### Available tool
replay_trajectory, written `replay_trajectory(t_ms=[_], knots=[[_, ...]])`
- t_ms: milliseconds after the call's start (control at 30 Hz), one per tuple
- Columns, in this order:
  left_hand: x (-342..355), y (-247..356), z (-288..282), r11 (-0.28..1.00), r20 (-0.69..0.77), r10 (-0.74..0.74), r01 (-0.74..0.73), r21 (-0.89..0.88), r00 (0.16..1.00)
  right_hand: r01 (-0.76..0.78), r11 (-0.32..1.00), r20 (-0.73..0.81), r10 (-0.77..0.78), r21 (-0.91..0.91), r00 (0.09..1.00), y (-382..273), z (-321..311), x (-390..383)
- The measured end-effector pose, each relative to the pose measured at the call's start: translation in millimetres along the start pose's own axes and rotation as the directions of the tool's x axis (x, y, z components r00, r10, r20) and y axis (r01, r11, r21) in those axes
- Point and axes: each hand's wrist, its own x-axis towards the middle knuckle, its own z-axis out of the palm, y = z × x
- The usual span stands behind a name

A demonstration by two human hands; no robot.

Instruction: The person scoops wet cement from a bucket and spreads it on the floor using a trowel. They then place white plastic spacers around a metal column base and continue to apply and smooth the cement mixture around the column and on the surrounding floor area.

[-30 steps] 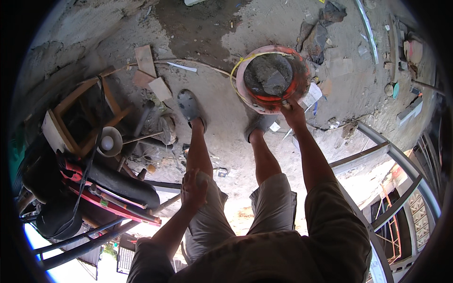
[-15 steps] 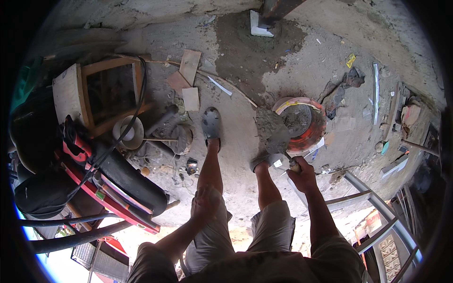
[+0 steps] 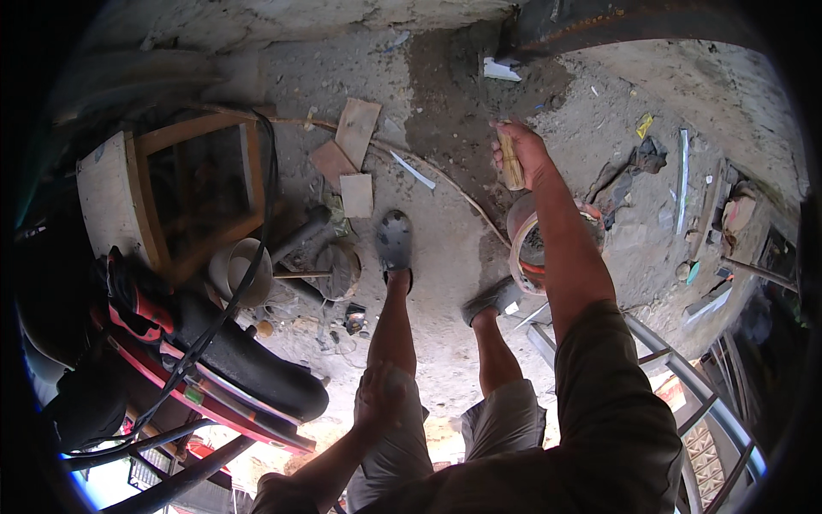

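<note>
My right hand (image 3: 524, 152) is closed around the pale wooden handle (image 3: 511, 163) of a trowel, with the arm stretched far forward over the wet grey mortar patch (image 3: 441, 116). The trowel's blade cannot be made out against the mortar. Under my right forearm stands a round bucket (image 3: 519, 230) with an orange-red inside, partly hidden by the arm. My left hand (image 3: 382, 396) lies on my left knee with nothing in it. Just past the trowel, a white scrap (image 3: 500, 70) sits at the foot of a rusty steel beam (image 3: 634, 27).
Flat tile pieces (image 3: 356, 195) and a long thin stick (image 3: 467, 201) lie ahead of my left shoe. A wooden frame box (image 3: 141, 206), a pale bowl (image 3: 233, 272) and a black motorbike seat (image 3: 257, 368) crowd the left. A metal ladder-like frame (image 3: 698, 390) is at lower right.
My right hand has moved forward with the trowel, from beside the bucket to over the mortar patch. The mortar-covered blade seen earlier no longer shows. My left hand stays on the knee.
</note>
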Motion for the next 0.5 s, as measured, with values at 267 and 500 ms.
replay_trajectory(t_ms=[267, 500], knots=[[10, 12, -17, 1.000, 0.039, -0.025, 0.025, 0.020, 0.999, 0.039, 0.991, -0.107, -0.053, -0.132, 0.993, 5, 28, -10], [13, 19, -22, 0.999, 0.068, -0.043, 0.043, -0.009, 0.997, 0.052, 0.994, 0.003, -0.053, 0.096, 0.999, -18, 27, 37]])
